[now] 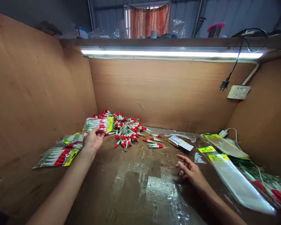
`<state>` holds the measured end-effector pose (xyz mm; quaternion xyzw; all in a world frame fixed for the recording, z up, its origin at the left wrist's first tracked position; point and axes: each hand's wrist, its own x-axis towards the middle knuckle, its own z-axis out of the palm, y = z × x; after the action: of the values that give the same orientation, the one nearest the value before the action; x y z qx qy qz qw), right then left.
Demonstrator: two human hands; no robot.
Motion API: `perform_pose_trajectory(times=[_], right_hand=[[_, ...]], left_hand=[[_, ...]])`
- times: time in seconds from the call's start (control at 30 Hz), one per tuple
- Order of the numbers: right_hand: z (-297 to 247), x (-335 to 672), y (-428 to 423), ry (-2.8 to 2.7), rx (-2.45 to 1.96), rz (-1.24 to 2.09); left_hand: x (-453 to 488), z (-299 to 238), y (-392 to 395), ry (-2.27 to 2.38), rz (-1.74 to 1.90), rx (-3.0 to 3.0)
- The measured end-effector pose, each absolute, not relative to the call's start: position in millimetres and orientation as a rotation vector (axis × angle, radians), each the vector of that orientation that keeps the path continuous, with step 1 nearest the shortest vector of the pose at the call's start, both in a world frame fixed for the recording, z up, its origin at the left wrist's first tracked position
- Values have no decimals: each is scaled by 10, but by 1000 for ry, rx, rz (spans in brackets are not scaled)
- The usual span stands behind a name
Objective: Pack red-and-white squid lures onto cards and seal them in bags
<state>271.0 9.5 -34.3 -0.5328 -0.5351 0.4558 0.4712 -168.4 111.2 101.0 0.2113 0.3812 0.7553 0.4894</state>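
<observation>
My left hand (pixel 93 140) grips a clear packet of red-and-white fishing lures (pixel 97 124) with a yellow header, raised at the left. Below and beside it lie more filled lure packets (pixel 58 155), partly overlapping. Just right of the held packet spreads a heap of loose red-and-white lures (pixel 127 129) with green-tinted hooks. A few single lures (pixel 155 145) lie apart from the heap. My right hand (pixel 188 170) hovers over the table with its fingers loosely bent and apart, holding nothing. Nearest to it are a white card with handwriting (pixel 180 143) and flat clear bags with yellow headers (pixel 239 181).
Wooden side walls and a back panel (pixel 154 90) enclose the taped tabletop (pixel 131 193). More lures in plastic (pixel 278 193) lie at the far right. A plug (pixel 224 84) dangles beside a wall socket (pixel 239 92). A lit tube (pixel 173 54) runs under the shelf.
</observation>
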Motion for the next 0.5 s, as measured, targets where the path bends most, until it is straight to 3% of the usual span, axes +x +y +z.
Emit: perform_pose_trajectory(times=[0.1, 0.27, 0.33, 0.5], right_hand=[[-364, 2764, 174, -1527, -1416, 757], [-248, 3032, 647, -1817, -1654, -110], [-129, 3145, 889, -1853, -1735, -208], [187, 3074, 1172, -1834, -1727, -35]], left_hand=[[-1854, 865, 1205, 1023, 1753, 504], [-1397, 398, 1117, 1060, 1617, 734], [-1159, 274, 1000, 1080, 1580, 903], [-802, 223, 592, 1079, 1269, 2285]])
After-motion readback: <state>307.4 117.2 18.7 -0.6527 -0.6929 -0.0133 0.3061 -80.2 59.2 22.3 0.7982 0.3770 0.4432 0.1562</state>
